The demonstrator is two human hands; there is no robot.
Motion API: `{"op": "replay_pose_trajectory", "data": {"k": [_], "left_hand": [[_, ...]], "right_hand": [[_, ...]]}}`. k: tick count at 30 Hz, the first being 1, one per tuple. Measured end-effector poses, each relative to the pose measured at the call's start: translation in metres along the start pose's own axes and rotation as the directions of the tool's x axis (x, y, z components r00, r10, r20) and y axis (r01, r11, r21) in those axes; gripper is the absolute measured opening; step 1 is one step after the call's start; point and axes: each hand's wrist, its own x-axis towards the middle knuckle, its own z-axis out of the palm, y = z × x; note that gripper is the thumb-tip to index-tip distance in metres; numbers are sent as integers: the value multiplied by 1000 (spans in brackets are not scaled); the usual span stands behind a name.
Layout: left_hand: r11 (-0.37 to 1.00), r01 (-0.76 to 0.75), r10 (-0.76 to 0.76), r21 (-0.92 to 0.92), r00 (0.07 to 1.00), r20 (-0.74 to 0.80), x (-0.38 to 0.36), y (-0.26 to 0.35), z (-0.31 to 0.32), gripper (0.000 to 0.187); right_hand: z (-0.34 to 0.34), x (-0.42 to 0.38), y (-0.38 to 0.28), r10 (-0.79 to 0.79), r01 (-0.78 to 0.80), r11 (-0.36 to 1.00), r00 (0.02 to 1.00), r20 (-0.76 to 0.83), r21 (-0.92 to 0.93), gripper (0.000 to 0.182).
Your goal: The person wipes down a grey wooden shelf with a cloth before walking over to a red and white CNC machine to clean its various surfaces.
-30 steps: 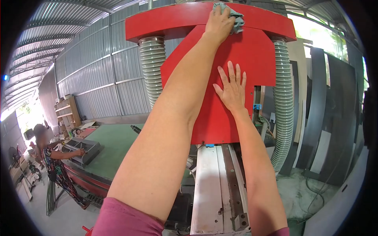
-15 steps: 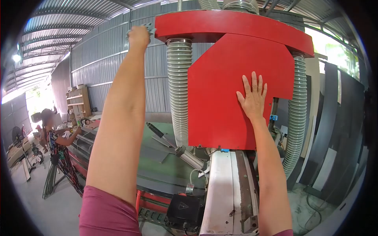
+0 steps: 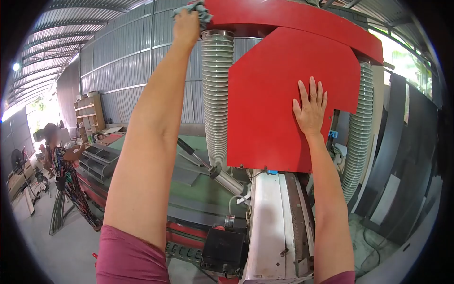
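My left hand (image 3: 186,27) is raised high, its fingers closed on a bunched grey-green cloth (image 3: 202,15). The cloth is against the left end of the curved red top cover (image 3: 283,16) of a machine. Flat on the red front panel (image 3: 269,104) lies my right hand (image 3: 312,111), fingers spread, with nothing in it. Ribbed clear hoses hang at both sides of the panel, the left hose (image 3: 217,94) just below my left hand and the right hose (image 3: 360,128) beyond my right forearm.
Below the panel runs a white machine beam (image 3: 267,227), with a metal cylinder (image 3: 227,181) and a black box (image 3: 223,251) on its left. A green table (image 3: 198,191) stretches behind. At far left a person (image 3: 66,165) stands by grey parts. Dark boards (image 3: 416,142) lean at right.
My left hand has moved right with the cloth, onto the end of the red cover. My right hand stays flat on the panel. The view has shifted slightly.
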Motion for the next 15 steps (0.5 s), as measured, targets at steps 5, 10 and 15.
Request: {"op": "replay_pose_trajectory", "data": {"k": [5, 10, 15], "left_hand": [[929, 347, -346, -127, 938, 26, 0, -2, -22, 27], [927, -32, -63, -374, 969, -238, 28, 100, -43, 23], [882, -432, 385, -188, 891, -242, 26, 205, -37, 14]], "right_hand": [[2, 0, 0, -8, 8, 1000, 1000, -20, -12, 60], [2, 0, 0, -6, 5, 1000, 1000, -23, -16, 59], [3, 0, 2, -21, 20, 1000, 1000, -22, -8, 60]]}}
